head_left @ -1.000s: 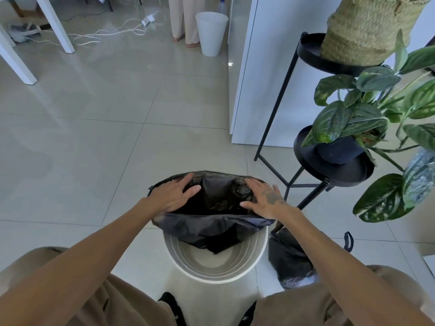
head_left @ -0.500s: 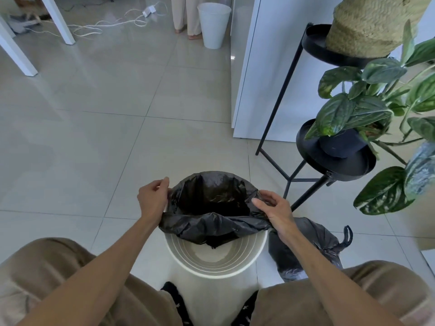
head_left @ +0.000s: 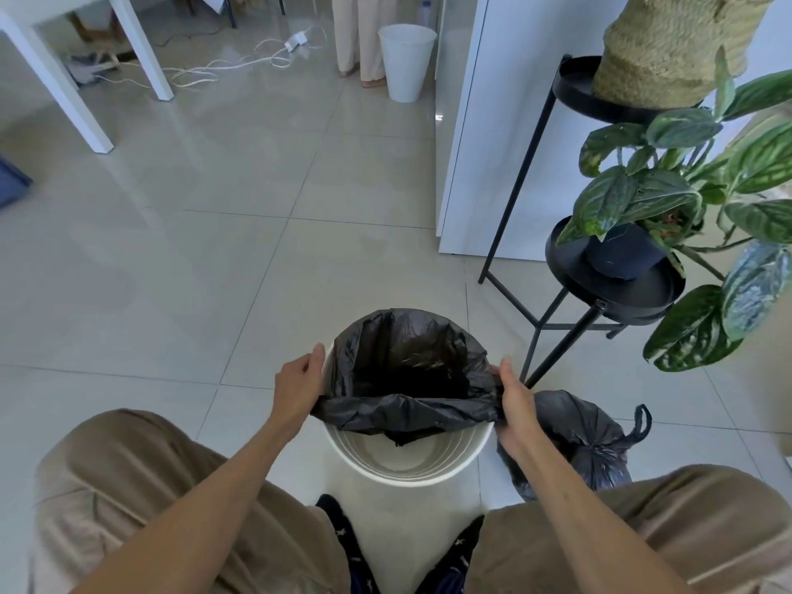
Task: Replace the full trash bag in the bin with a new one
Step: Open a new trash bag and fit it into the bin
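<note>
A round white bin (head_left: 407,467) stands on the floor between my knees. A new black trash bag (head_left: 407,358) hangs open in it, its far edge folded over the far rim while its near edge stretches across the opening. My left hand (head_left: 298,390) grips the bag's left edge at the bin's rim. At the right rim, my right hand (head_left: 516,400) pinches the bag's right edge. The full black bag (head_left: 587,443), tied at the top, sits on the floor just right of the bin.
A black metal plant stand (head_left: 617,293) with a leafy potted plant (head_left: 668,199) and a woven basket (head_left: 673,45) stands close on the right. A white cabinet (head_left: 493,143) is behind it. Farther back are another white bin (head_left: 406,62), a person's legs, cables and white table legs (head_left: 64,87).
My hands moved from on top of the bag to its left and right edges and pulled the opening wide over the bin. The view tilted slightly upward.
</note>
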